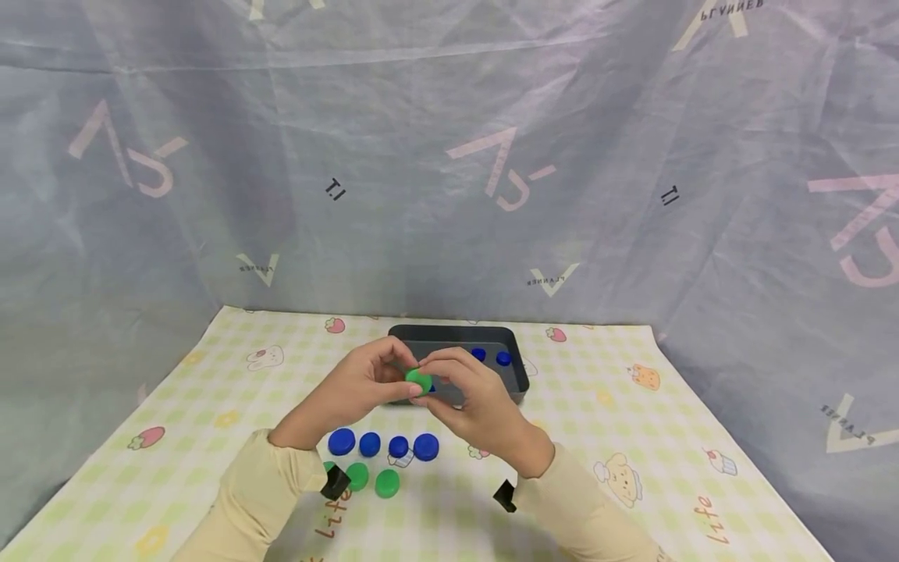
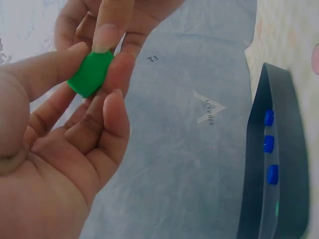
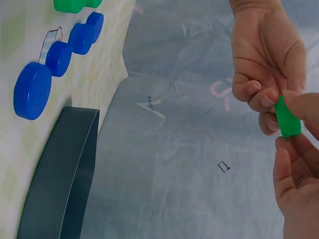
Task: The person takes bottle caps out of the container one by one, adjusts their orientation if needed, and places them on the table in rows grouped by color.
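Both hands hold one green bottle cap, raised in front of the dark tray. My left hand pinches it from the left, thumb against its near side. From the right, my right hand grips the same cap with thumb and fingertips. The left wrist view shows the green cap edge to edge between the fingers of both hands. In the right wrist view the cap is seen side-on, its ends covered by fingertips.
Behind the hands stands the dark tray, with a few blue caps inside. Nearer, a row of several blue caps lies on the checked tablecloth. Green caps lie before that row, one partly hidden by the left sleeve.
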`<action>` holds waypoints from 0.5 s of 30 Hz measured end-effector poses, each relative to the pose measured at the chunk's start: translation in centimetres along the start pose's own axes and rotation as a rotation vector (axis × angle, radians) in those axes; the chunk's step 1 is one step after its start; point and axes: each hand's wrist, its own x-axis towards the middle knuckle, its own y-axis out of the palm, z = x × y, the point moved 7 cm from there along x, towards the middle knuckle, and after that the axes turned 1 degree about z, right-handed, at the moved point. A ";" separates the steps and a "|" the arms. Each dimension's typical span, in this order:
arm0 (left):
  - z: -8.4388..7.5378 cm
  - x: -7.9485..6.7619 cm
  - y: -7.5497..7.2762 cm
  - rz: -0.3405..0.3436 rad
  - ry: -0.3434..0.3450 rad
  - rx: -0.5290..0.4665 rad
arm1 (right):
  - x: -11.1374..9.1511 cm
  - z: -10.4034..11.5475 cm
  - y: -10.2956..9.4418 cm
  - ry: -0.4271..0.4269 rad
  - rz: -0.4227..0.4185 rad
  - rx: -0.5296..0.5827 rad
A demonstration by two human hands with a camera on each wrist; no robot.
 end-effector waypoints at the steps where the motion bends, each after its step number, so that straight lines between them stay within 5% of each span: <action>1: 0.1 0.0 0.1 -0.005 -0.010 -0.010 | -0.1 0.0 0.1 -0.001 0.002 -0.005; 8: 0.7 0.3 0.2 -0.044 -0.058 0.026 | -0.3 -0.5 0.4 0.028 0.009 -0.035; 15: 0.1 -0.1 -1.5 -0.165 -0.060 0.351 | -0.7 -1.5 1.0 0.133 0.099 0.029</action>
